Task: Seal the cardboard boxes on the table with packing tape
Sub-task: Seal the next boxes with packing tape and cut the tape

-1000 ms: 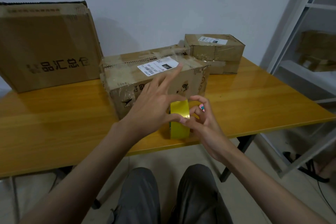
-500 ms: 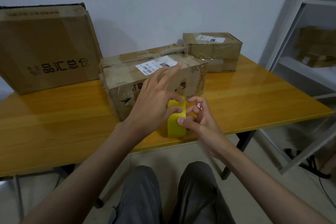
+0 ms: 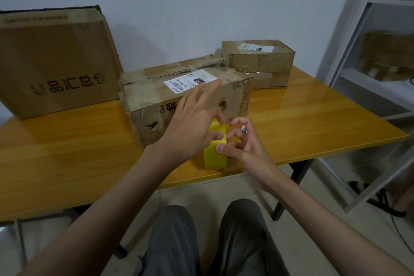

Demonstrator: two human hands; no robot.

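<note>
Left hand (image 3: 192, 127) at centre frame, forearm rising from lower left, thumb and one fingertip pinching the top edge of the yellow tape roll (image 3: 215, 147), remaining fingers fanned out straight toward the upper right across the front of the middle cardboard box (image 3: 179, 96). Right hand (image 3: 244, 143) just right of centre, forearm entering from lower right, fingers curled round the roll's right side, thumb tip pressed on its yellow face. Roll upright on edge near the table's front rim, just in front of the middle box, held between both hands; whether any tape end is lifted, cannot tell. Middle box at centre, old clear tape wrinkled over its top seam, white shipping label (image 3: 190, 80) on the upper face. Large cardboard box (image 3: 56, 63) at upper left, dark printed characters on its front, standing at the table's back edge near the wall. Two smaller boxes (image 3: 259, 60) stacked at upper centre-right, touching the middle box's far corner, label on the top one. Glossy orange-wood table (image 3: 313, 123) spanning the frame's middle band, dark legs below. Pale wall behind, scrap of clear film stuck at upper left. White metal shelving (image 3: 367, 56) along the right edge, blurred boxes on its shelves. Grey-trousered knees at bottom centre, tiled floor beneath.
</note>
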